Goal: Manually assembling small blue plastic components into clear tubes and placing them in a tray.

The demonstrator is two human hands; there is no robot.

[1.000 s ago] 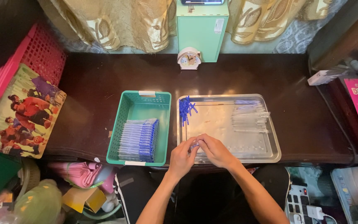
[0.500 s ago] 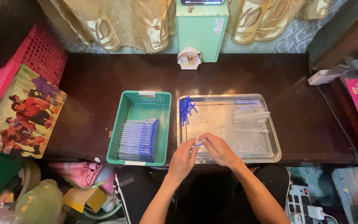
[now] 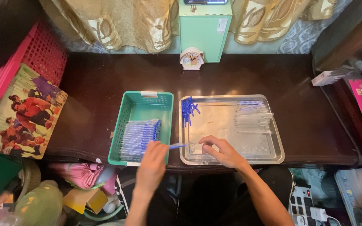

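Blue-tipped pen (image 3: 173,146) is in the left hand (image 3: 152,158), pinched at its rear end, tip sticking out right over the gap between the green basket (image 3: 124,121) and the steel tray (image 3: 275,142). The hand sits at the basket's near right corner, just beside the stack of finished pens (image 3: 139,134) that lie in parallel rows. To do this well, I'd say: lay the pen flat, parallel to the stack, same end orientation, so rows stay tight and nothing rolls crosswise. Right hand (image 3: 221,151) is loosely curled, fingers down on the tray's near-left floor; can't tell if it holds anything small underneath. Blue caps (image 3: 188,109) are heaped at the tray's far-left corner, clear barrels (image 3: 253,116) bunched far right, so the right hand looks better placed reaching for either pile while the left unloads. Both containers sit side by side, near edge of the dark table (image 3: 105,79). Small clock (image 3: 191,58) at the back, well apart.
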